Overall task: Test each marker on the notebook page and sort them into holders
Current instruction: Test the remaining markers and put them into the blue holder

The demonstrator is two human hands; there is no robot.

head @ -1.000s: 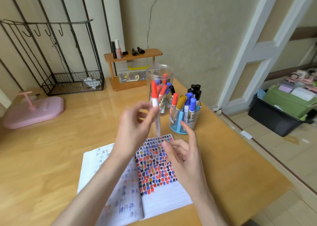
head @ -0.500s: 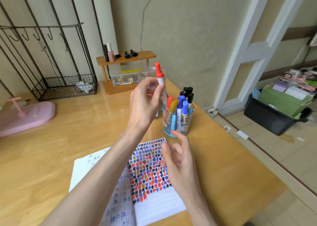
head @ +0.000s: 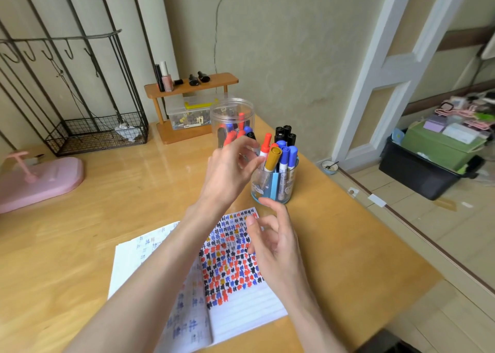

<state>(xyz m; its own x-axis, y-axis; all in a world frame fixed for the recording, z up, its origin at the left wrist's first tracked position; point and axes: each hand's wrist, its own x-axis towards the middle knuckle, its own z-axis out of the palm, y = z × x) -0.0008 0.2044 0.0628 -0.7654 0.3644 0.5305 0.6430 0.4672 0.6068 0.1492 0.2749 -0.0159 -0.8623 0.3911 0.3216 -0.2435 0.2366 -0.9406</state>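
Up at the blue holder [head: 273, 189] with the left hand [head: 230, 170]: pinches one red marker [head: 265, 145] between thumb and fingertips, just below its cap, barrel near upright, lower end down inside the holder. Shares that holder with four black markers [head: 287, 130] at the back, three blue markers [head: 285, 154] on the right and one yellow marker [head: 274, 155] touching the red one; possibly a second red cap tucked behind, too hidden to call. Hangs the right hand [head: 276, 242] above the top right corner of the notebook [head: 241, 307], fingers loosely curled, grasping nothing, forefinger tip just short of the holder's base. One notebook only, open on the table [head: 80, 245]: right page packed with small red, blue, black and yellow marks over its upper part, bare lines below; left page with faint blue marks, partly hidden under the left forearm. Two containers in all: the blue holder, and one clear jar [head: 231, 108] just behind the left hand, upright, close beside the holder. Inside the jar, red, blue and black caps [head: 241, 119], too crowded behind the plastic to count. Further back, one wooden shelf [head: 214, 80] against the wall, one wire rack [head: 99, 135] and one pink stand [head: 48, 178] at the far left.
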